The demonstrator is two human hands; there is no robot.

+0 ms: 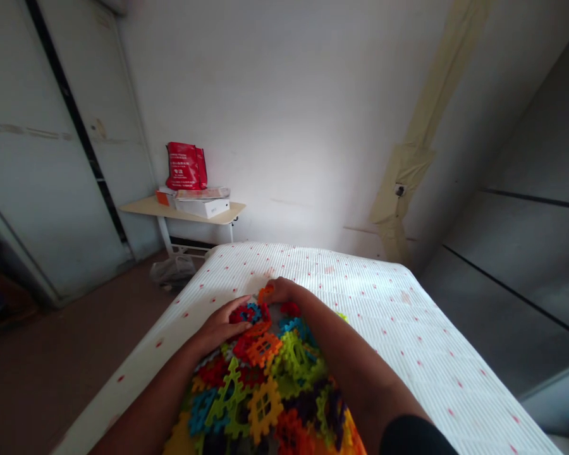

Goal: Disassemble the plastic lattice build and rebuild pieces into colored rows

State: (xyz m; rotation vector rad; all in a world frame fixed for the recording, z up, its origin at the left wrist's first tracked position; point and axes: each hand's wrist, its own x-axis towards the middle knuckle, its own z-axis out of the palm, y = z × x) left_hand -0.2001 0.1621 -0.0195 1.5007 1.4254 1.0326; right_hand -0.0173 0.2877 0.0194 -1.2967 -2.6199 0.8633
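Observation:
A heap of interlocking plastic lattice pieces [260, 379] in red, orange, green, blue, yellow and purple lies on a white mattress [384, 328] at the bottom of the view. My left hand [222, 325] rests cupped on top of the heap, its fingers against a red and blue cluster of pieces [247, 313]. An orange piece [266, 292] stands up at the fingertips of my right hand [287, 292], which is at the far side of the heap. Both forearms reach in from below.
The mattress has a striped cover with small red dots. Beyond it stands a small cream table [142, 207] with a red bag [184, 166] and a white box [203, 207]. A clear plastic bag [173, 270] lies on the brown floor. Grey cabinet doors [52, 158] line the left side.

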